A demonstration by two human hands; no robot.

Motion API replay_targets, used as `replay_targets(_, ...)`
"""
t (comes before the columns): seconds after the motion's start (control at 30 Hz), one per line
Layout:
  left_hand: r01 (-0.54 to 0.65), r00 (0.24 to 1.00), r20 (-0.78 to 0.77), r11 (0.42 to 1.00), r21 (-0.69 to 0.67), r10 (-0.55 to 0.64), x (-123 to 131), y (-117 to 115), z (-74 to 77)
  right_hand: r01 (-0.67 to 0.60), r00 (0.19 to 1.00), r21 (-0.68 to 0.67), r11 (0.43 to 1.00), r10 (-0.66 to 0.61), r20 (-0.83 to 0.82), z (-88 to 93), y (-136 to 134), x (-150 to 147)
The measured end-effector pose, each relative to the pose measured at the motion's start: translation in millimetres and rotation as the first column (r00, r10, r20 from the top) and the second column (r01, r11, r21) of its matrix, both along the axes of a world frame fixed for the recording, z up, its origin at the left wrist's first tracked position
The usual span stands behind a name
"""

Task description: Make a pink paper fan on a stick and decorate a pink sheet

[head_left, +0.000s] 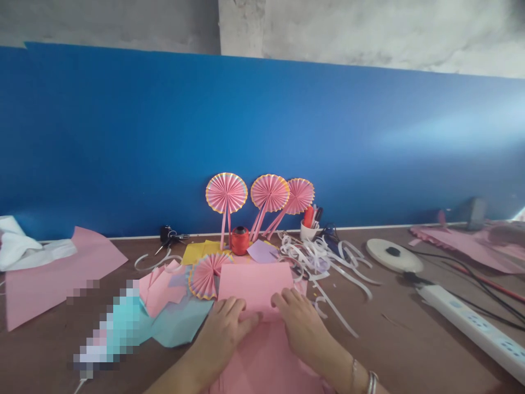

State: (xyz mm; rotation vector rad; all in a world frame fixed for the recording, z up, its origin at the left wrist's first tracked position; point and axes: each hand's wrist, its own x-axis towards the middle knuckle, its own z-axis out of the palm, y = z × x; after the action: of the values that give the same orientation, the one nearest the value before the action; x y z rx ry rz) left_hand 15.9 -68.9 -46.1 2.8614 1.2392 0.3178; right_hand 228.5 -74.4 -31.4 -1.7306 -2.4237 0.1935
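Observation:
A sheet of pink paper (pixel 255 282) lies in front of me with its far part lifted or turned over, a crease line across it between my hands. My left hand (pixel 229 325) grips its left side, thumb pointing inward along the crease. On the right side my right hand (pixel 297 317) holds it with curled fingers; bracelets circle that wrist. More pink paper (pixel 258 361) spreads beneath, toward me. Just behind to the left lies a pleated pink paper rosette (pixel 206 275), partly covered. What the fingertips do under the paper is hidden.
Pleated paper fans (pixel 226 193) lean against the blue partition (pixel 262 120). Nearby are a red round object (pixel 240 241), a white pen cup (pixel 307 232) and curled white paper strips (pixel 311 254). Rightward lie a power strip (pixel 471 323) and cables; leftward, teal paper (pixel 180 323) and pink sheets.

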Motion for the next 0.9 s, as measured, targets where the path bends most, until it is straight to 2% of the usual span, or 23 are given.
replay_targets(0.17,0.067,0.996,-0.063,0.993,0.094,-0.062,1,0,0.1,-0.059,0.993,-0.153,0.987,0.074,0.093,5.0,-3,-13)
replay_targets(0.37,0.118,0.993,-0.038,0.976,0.180,-0.113,1,2,-5.4,-0.029,0.998,-0.201,0.979,0.039,0.047,5.8,-2,-9)
replay_targets(0.57,0.117,0.992,-0.065,0.984,0.133,-0.109,1,1,-4.7,-0.060,0.988,-0.093,0.994,0.046,-0.144,-6.4,-1,-4)
replay_targets(0.7,0.117,0.992,-0.068,0.989,0.092,-0.111,0,1,-7.9,-0.160,0.944,-0.011,0.987,0.150,-0.293,-15.5,4,-7)
replay_targets(0.8,0.090,0.996,-0.014,0.995,0.035,-0.090,-2,1,-10.9,-0.172,0.911,-0.024,0.985,0.150,-0.383,-21.2,8,-9)
replay_targets(0.9,0.015,0.997,0.080,0.999,-0.052,-0.011,-1,0,-11.1,-0.172,0.908,-0.035,0.985,0.145,-0.394,-22.8,10,-10)
